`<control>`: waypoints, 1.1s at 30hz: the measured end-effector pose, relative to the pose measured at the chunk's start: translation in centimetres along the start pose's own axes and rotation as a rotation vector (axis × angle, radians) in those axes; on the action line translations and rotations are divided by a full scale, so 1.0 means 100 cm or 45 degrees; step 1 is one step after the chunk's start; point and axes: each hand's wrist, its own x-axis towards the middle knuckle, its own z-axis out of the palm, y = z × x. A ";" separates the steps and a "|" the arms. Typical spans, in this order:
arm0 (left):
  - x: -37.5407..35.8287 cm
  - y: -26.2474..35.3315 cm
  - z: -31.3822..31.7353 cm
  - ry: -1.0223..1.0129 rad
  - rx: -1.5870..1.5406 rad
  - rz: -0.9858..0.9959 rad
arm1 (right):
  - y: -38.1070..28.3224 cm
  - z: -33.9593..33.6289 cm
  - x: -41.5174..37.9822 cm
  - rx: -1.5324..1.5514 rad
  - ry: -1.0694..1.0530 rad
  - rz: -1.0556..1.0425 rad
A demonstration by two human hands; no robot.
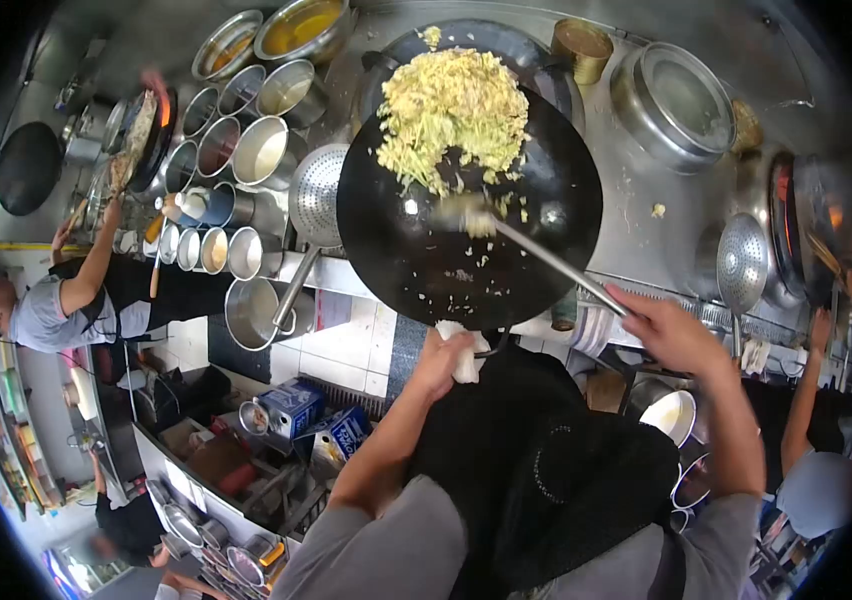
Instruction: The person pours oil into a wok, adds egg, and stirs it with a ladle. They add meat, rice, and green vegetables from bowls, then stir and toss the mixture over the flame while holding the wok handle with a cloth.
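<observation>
A large black wok stands tilted toward me, with a heap of yellow and pale green chopped food at its far side. Small bits are scattered over the near part. My left hand is closed on a white cloth at the wok's near rim. In my right hand is the metal handle of a ladle, its head blurred over the middle of the wok, below the heap.
Left of the wok lie a perforated strainer and several metal containers. A lidded pot stands at the right. Other people work at woks on the left and right. Blue cans are below.
</observation>
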 end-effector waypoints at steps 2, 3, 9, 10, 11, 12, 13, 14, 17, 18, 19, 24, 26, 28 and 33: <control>-0.030 0.053 0.028 0.051 -0.061 -0.166 | -0.055 -0.056 -0.006 0.015 -0.288 0.294; -0.020 0.087 0.038 0.022 -0.079 -0.300 | -0.070 -0.072 0.002 0.001 -0.543 0.570; 0.040 0.012 0.030 0.018 -0.181 0.028 | -0.001 0.019 0.061 -0.013 0.126 0.122; 0.033 -0.014 0.000 -0.106 -0.140 0.028 | -0.004 0.014 0.049 0.009 0.084 0.088; 0.001 0.003 0.000 -0.088 -0.068 -0.118 | -0.009 0.008 0.031 0.035 0.040 0.057; -0.027 0.025 0.013 -0.070 -0.086 -0.037 | -0.015 -0.008 0.015 0.068 -0.097 0.037; -0.035 0.039 0.019 -0.102 -0.057 0.000 | -0.034 -0.033 0.008 0.080 -0.104 0.050; -0.034 0.054 0.024 -0.052 -0.032 -0.147 | -0.054 -0.059 0.003 0.058 -0.315 0.271; -0.004 0.134 0.065 -0.032 -0.114 -0.242 | -0.037 -0.060 0.037 -0.072 -0.304 0.174; 0.004 0.098 0.053 -0.042 -0.117 -0.243 | -0.021 -0.042 0.044 -0.155 -0.071 -0.120; 0.030 0.037 0.035 0.050 0.228 0.179 | -0.009 -0.013 0.055 -0.136 -0.010 0.011; -0.017 0.012 0.002 -0.135 0.022 0.041 | -0.002 0.011 0.030 -0.032 0.027 0.001; -0.027 0.047 0.014 -0.213 0.397 0.204 | -0.065 -0.052 0.006 -0.018 -0.382 0.361; -0.006 0.094 0.034 -0.131 0.286 0.031 | -0.085 -0.074 0.015 0.098 -0.494 0.601; 0.040 0.012 0.022 0.014 -0.017 0.126 | 0.007 0.031 0.074 -0.100 0.225 0.096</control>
